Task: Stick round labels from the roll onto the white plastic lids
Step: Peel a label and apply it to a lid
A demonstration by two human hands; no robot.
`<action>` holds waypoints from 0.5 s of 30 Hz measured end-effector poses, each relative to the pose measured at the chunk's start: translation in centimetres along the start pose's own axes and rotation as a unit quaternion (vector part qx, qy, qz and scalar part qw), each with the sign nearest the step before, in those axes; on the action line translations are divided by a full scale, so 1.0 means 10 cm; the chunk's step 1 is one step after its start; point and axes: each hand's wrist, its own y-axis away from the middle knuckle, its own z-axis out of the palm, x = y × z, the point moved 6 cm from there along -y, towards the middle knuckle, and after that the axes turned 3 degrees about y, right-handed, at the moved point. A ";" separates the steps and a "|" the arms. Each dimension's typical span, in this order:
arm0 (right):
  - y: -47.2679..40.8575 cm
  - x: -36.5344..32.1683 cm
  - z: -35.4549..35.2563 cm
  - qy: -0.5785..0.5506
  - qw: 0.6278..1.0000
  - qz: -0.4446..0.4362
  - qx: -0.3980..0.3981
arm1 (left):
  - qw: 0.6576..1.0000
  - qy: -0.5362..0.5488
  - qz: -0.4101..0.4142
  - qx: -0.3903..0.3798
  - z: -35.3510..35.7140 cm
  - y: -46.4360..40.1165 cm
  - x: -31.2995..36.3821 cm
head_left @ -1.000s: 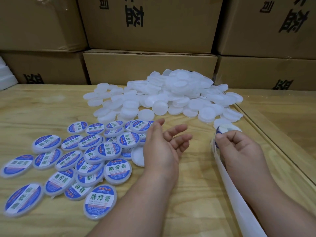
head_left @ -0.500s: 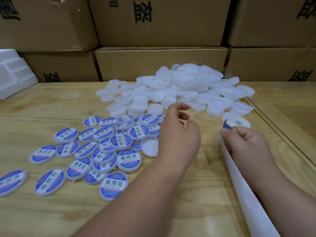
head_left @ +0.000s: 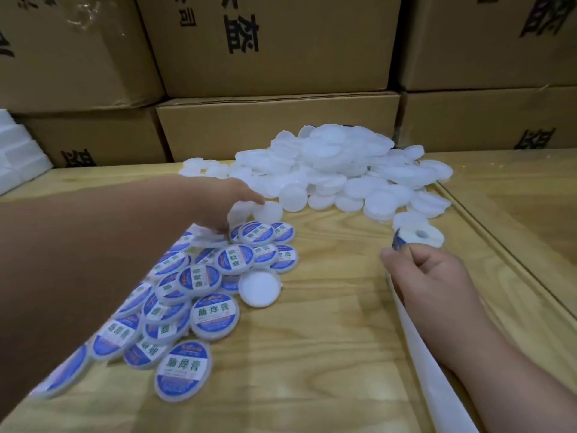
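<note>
A heap of plain white lids (head_left: 327, 170) lies at the back of the wooden table. Labelled lids (head_left: 203, 282) with blue and white stickers spread across the left front, and one plain lid (head_left: 259, 289) lies at their right edge. My left hand (head_left: 231, 198) reaches to the heap's near edge and pinches a plain lid (head_left: 239, 214) between forefinger and thumb; motion blurs it. My right hand (head_left: 437, 276) grips the white backing strip (head_left: 437, 385) just below the label roll (head_left: 418, 237). A blue label edge (head_left: 396, 242) sticks up beside the thumb.
Stacked cardboard boxes (head_left: 274, 126) wall off the back of the table. White foam pieces (head_left: 18, 157) sit at the far left. A groove (head_left: 499, 245) runs diagonally down the table to the right of my right hand.
My left hand has gone forward from above the labelled lids to the near edge of the plain heap. My right hand stays at the roll, holding the strip.
</note>
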 end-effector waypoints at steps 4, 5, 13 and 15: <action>-0.01 0.02 0.01 -0.008 1.000 -0.003 -0.007 | 1.000 0.022 -0.003 0.000 -0.07 -0.16 -0.01; -0.01 0.03 0.01 -0.008 1.000 -0.003 -0.008 | 1.000 0.028 -0.009 0.001 -0.08 -0.18 -0.02; -0.03 0.05 0.02 -0.011 1.000 -0.010 -0.013 | 0.998 -0.024 0.000 0.057 -0.10 -0.29 0.04; -0.02 0.04 0.03 -0.011 1.000 -0.011 -0.016 | 0.996 -0.029 -0.001 0.082 -0.07 -0.31 0.07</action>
